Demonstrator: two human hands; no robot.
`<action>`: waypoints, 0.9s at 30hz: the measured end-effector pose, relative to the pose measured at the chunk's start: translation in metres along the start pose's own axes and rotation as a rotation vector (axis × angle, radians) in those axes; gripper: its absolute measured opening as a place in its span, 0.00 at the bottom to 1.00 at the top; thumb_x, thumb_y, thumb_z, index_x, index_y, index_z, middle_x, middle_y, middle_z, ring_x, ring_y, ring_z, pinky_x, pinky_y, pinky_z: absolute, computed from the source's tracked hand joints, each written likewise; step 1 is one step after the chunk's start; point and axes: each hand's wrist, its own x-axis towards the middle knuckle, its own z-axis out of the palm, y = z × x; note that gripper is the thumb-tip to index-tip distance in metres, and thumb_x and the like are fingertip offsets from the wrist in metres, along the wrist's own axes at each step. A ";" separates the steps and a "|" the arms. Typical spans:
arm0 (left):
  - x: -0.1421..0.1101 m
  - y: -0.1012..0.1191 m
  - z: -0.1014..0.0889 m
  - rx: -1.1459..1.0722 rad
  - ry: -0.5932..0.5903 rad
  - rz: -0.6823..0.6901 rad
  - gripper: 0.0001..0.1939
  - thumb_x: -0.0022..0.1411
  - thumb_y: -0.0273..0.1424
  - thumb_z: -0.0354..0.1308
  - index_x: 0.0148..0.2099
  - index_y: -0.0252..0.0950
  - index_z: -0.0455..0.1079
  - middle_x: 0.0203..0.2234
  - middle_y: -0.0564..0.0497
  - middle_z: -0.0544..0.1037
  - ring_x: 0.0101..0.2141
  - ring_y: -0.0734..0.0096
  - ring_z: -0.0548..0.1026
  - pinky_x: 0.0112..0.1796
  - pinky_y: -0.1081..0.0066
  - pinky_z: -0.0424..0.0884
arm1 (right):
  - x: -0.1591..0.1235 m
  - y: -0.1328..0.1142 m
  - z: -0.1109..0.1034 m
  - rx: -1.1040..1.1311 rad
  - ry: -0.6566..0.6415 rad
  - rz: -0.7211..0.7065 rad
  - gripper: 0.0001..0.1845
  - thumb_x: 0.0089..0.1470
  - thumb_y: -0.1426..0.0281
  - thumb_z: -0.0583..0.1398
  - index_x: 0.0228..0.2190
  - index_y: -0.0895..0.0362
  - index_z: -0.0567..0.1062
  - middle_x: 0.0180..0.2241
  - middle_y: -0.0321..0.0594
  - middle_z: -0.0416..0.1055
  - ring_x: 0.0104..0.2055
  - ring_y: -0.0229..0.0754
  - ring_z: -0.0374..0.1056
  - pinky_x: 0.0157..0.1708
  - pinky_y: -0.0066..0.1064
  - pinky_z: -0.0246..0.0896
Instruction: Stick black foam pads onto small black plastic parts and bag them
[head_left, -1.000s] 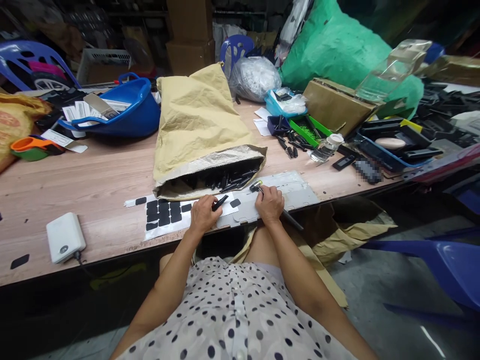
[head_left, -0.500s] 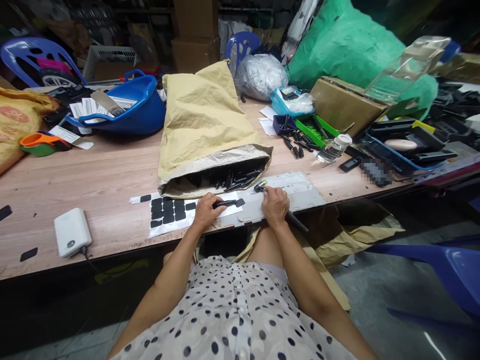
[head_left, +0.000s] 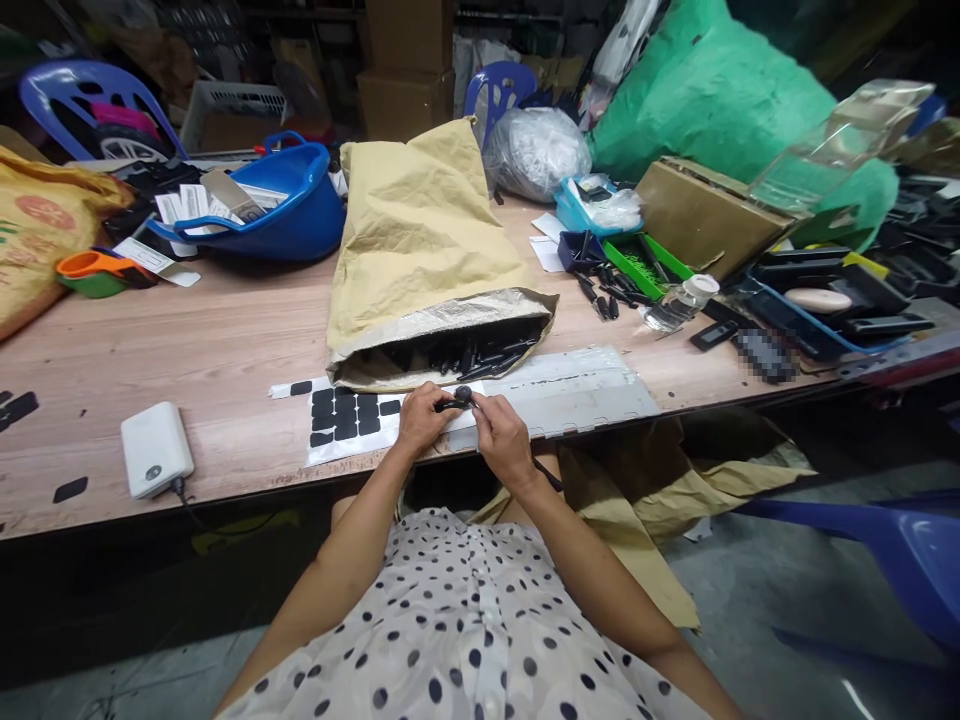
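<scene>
My left hand (head_left: pixel 424 415) is closed on a slim black plastic piece (head_left: pixel 448 405) at the table's front edge. In my right hand (head_left: pixel 504 437) is a hammer; its dark round head (head_left: pixel 463 395) is over the end of the black piece, and whether they touch I cannot tell. The hammer's black handle sticks out below my right wrist. Under and beside my left hand lies a white backing sheet (head_left: pixel 322 452) with rows of black stickers (head_left: pixel 346 413). A grey board (head_left: pixel 581 390) lies under my right hand. Behind both, a yellow paper sack (head_left: pixel 424 235) gapes open, showing many slim black pieces (head_left: pixel 480 355).
On the left are a white power bank (head_left: pixel 156 450) with a cable and a blue basin (head_left: pixel 289 215) of paper slips. To the right stand a green tray (head_left: pixel 646 265), a clear bottle (head_left: pixel 681 303) and a blue tray (head_left: pixel 817 335) of black parts. A blue chair (head_left: pixel 892 540) is at lower right.
My right hand has moved left with the hammer, bringing its head from the grey board to the black piece. My left hand keeps hold of that piece. The view has shifted slightly.
</scene>
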 end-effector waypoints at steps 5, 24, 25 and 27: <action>0.000 0.001 0.000 0.011 0.011 0.003 0.02 0.55 0.29 0.67 0.32 0.41 0.78 0.30 0.54 0.74 0.33 0.68 0.73 0.38 0.68 0.69 | -0.001 0.000 0.002 -0.061 -0.048 -0.035 0.20 0.65 0.71 0.50 0.51 0.54 0.78 0.35 0.43 0.73 0.37 0.42 0.71 0.37 0.29 0.67; -0.002 0.001 0.001 0.034 0.022 0.045 0.07 0.53 0.31 0.66 0.38 0.42 0.79 0.32 0.53 0.76 0.34 0.66 0.74 0.42 0.65 0.71 | 0.004 0.032 -0.021 -0.216 0.111 0.130 0.20 0.65 0.71 0.50 0.50 0.52 0.78 0.39 0.42 0.73 0.41 0.42 0.69 0.39 0.29 0.63; -0.002 0.002 0.000 0.036 0.022 0.044 0.08 0.53 0.31 0.66 0.38 0.42 0.79 0.32 0.53 0.76 0.34 0.65 0.74 0.42 0.65 0.71 | 0.007 0.039 -0.025 -0.259 0.131 0.162 0.20 0.64 0.72 0.51 0.50 0.52 0.79 0.39 0.43 0.73 0.40 0.42 0.68 0.37 0.30 0.62; -0.002 0.004 -0.001 0.041 0.019 0.043 0.10 0.52 0.31 0.66 0.40 0.42 0.79 0.32 0.53 0.76 0.35 0.65 0.74 0.42 0.64 0.71 | 0.012 0.055 -0.031 -0.365 0.146 0.231 0.19 0.62 0.73 0.54 0.48 0.52 0.80 0.37 0.42 0.73 0.37 0.42 0.65 0.34 0.31 0.58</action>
